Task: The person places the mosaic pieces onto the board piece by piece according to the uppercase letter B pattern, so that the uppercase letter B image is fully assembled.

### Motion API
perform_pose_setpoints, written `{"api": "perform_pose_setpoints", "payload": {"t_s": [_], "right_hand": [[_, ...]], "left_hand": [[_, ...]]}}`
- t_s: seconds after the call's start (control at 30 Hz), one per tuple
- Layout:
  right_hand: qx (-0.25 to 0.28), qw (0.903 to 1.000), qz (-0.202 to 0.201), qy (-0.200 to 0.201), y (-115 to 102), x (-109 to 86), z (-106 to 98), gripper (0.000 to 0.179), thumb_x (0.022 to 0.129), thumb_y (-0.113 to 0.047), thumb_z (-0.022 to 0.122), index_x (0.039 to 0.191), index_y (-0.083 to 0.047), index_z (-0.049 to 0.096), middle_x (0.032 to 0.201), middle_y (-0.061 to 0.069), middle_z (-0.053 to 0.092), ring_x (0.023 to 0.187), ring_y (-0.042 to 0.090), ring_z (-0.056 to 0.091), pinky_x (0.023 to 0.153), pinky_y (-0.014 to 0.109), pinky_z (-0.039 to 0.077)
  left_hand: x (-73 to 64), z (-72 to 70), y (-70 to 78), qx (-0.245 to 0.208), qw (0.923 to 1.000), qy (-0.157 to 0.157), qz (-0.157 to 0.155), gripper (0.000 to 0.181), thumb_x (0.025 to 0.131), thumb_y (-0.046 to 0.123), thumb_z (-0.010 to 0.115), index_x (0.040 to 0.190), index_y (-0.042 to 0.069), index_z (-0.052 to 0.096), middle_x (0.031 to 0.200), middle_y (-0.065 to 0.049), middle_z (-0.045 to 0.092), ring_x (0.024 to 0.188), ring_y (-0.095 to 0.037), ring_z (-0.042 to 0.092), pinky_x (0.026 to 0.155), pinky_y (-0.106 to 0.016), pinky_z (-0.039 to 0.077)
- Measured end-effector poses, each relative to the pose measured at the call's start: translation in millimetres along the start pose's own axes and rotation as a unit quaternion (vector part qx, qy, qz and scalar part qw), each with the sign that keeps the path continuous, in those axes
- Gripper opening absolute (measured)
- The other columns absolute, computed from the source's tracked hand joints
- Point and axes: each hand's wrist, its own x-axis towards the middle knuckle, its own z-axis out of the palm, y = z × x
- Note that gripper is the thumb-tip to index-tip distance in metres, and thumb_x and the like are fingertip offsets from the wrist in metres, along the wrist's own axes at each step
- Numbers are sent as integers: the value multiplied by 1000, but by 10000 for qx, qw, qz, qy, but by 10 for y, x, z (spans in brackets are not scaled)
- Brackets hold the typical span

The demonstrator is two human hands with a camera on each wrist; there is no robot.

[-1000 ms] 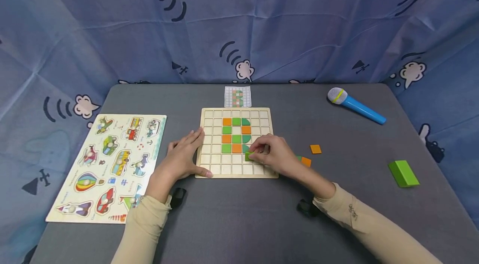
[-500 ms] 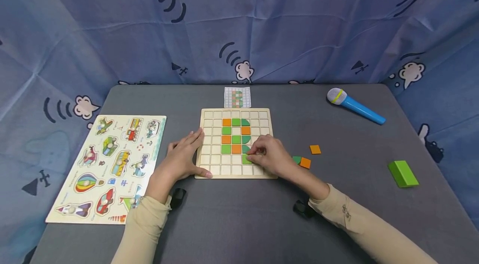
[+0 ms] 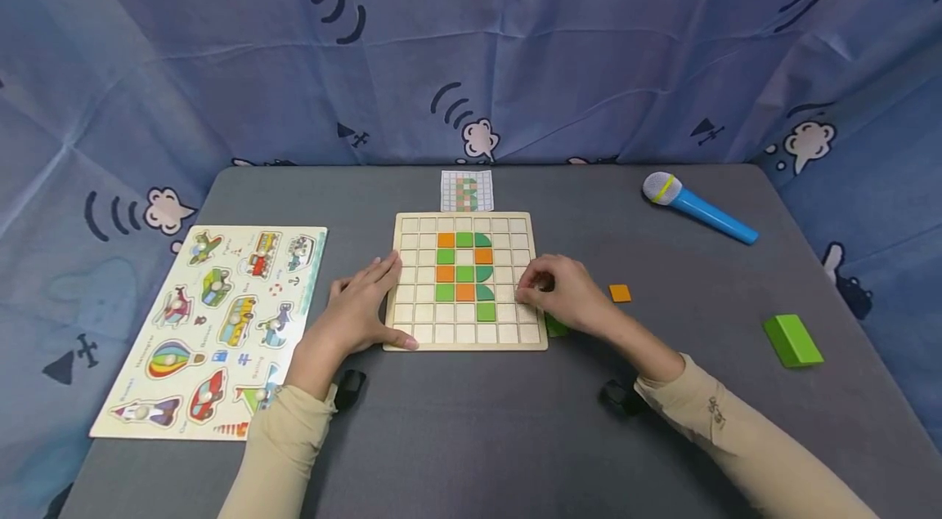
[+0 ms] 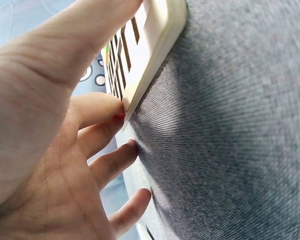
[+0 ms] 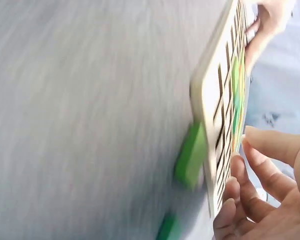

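Observation:
A wooden grid board [image 3: 427, 333] lies mid-table, with orange, green and dark green tiles set in its cells. One green square tile [image 3: 486, 312] sits in the cell below the right column's lowest rounded piece. My left hand [image 3: 356, 306] spreads along the board's left edge, fingertips at the side and thumb over the front left corner. Over the board's right edge, my right hand [image 3: 559, 288] has loosely bent fingers with nothing visible between them. Beneath it, a green piece [image 5: 191, 155] lies against the board's edge, and a darker green piece [image 5: 168, 227] is nearby, both blurred.
A small printed pattern card [image 3: 467, 190] lies behind the board. An orange tile [image 3: 620, 293] is right of my right hand. Farther right are a blue toy microphone [image 3: 710, 214] and a green block [image 3: 793, 341]. A vehicle picture puzzle [image 3: 235, 233] occupies the left side.
My right hand lowered the green square tile into its cell, let it go and moved right to the board's edge. The left hand stayed still.

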Motion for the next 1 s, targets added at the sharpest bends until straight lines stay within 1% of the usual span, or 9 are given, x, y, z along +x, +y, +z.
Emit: {"api": "perform_pose_setpoints", "payload": {"t_s": [0.13, 0.23, 0.37, 0.47, 0.6, 0.7, 0.83, 0.9, 1.0], "right_hand": [[-23, 9997, 118, -229, 121, -33, -187, 7, 100, -9, 73, 97, -6, 78, 89, 6, 69, 78, 16, 57, 70, 29, 45], [-160, 9974, 108, -693, 207, -71, -315, 11, 102, -10, 70, 108, -4, 78, 97, 7, 72, 84, 16, 60, 77, 32, 49], [-361, 9914, 32, -1261, 268, -149, -450, 21, 96, -8, 77, 117, -4, 75, 110, 10, 70, 97, 21, 63, 88, 43, 53], [-452, 9888, 36, -1421, 289, -201, -518, 30, 90, -7, 84, 118, -4, 73, 113, 10, 68, 100, 23, 63, 90, 47, 53], [-466, 9869, 173, -1533, 328, -226, -561, 33, 85, -4, 87, 114, -5, 73, 105, 8, 67, 94, 20, 60, 85, 40, 52], [-463, 9871, 279, -1510, 359, -231, -556, 29, 84, -1, 87, 109, -7, 74, 97, 5, 67, 89, 18, 59, 81, 35, 51], [-472, 9881, 287, -1437, 379, -244, -530, 23, 85, -1, 86, 103, -9, 75, 88, 2, 65, 82, 16, 57, 74, 30, 49], [-493, 9892, 179, -1370, 378, -251, -517, 18, 87, -3, 85, 102, -9, 77, 86, 1, 66, 78, 14, 56, 69, 28, 47], [-467, 9917, -88, -1191, 363, -259, -492, 15, 92, -5, 81, 105, -10, 81, 89, 0, 68, 73, 11, 52, 66, 26, 43]], "left_hand": [[-4, -4, -1, 18, 10000, -9, -11, 127, 73, 47, 96, 169, 6, 24, 179, -12, 16, 165, -40, 19, 116, -70, 24], [-6, -8, 5, 15, 10000, -13, -22, 127, 73, 47, 96, 169, 7, 24, 179, -12, 16, 165, -40, 19, 116, -70, 24], [3, -5, 8, 14, 10000, -7, -26, 127, 73, 47, 96, 169, 7, 24, 179, -12, 16, 165, -40, 19, 116, -71, 24], [6, -3, 6, 15, 10000, -9, -17, 127, 73, 47, 96, 169, 6, 24, 179, -12, 17, 164, -40, 19, 116, -71, 24], [0, 0, 1, 16, 10000, -15, -3, 127, 73, 47, 96, 169, 6, 24, 179, -12, 17, 165, -40, 19, 116, -71, 24], [1, 5, -5, 1, 10000, -2, -6, 127, 73, 47, 96, 169, 6, 24, 179, -12, 17, 165, -40, 19, 116, -71, 24], [4, 8, -3, -29, 10000, 10, -29, 128, 73, 47, 97, 170, 7, 23, 179, -12, 17, 165, -40, 19, 117, -71, 24], [4, 7, -2, -26, 10000, 13, -35, 128, 72, 46, 97, 170, 7, 23, 179, -11, 17, 165, -40, 19, 117, -70, 24], [7, 8, -3, 0, 10000, 26, -28, 128, 72, 47, 97, 169, 7, 24, 179, -12, 17, 164, -39, 20, 117, -70, 24]]}}
